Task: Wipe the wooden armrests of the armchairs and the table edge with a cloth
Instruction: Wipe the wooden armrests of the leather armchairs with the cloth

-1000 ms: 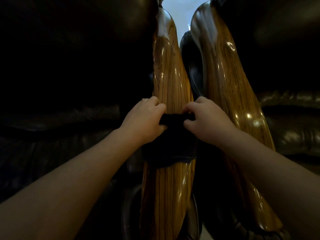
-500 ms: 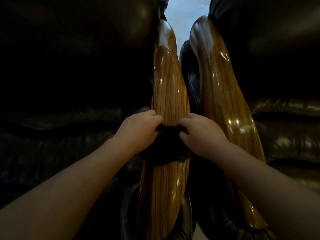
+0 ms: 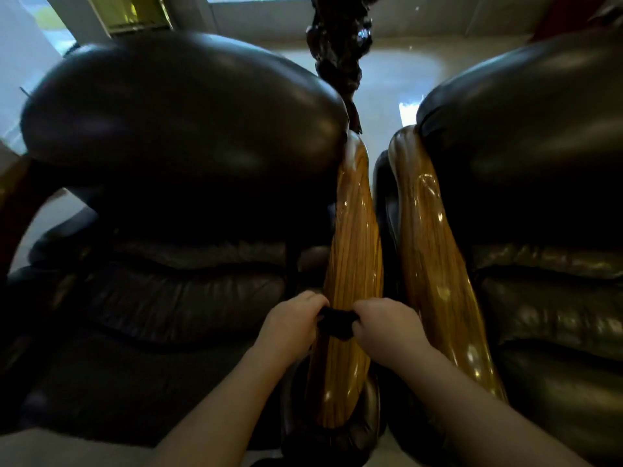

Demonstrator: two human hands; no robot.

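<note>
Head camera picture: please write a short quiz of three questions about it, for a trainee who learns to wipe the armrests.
1. True or false: the dark cloth lies across the right-hand armrest.
2. Which holds the cloth? A) left hand only; B) right hand only; C) both hands.
3. Fill in: the two wooden armrests stand side by side with a narrow ____ between them.

Key
1. False: it is on the left-hand armrest.
2. C: one hand grips each end.
3. gap
</note>
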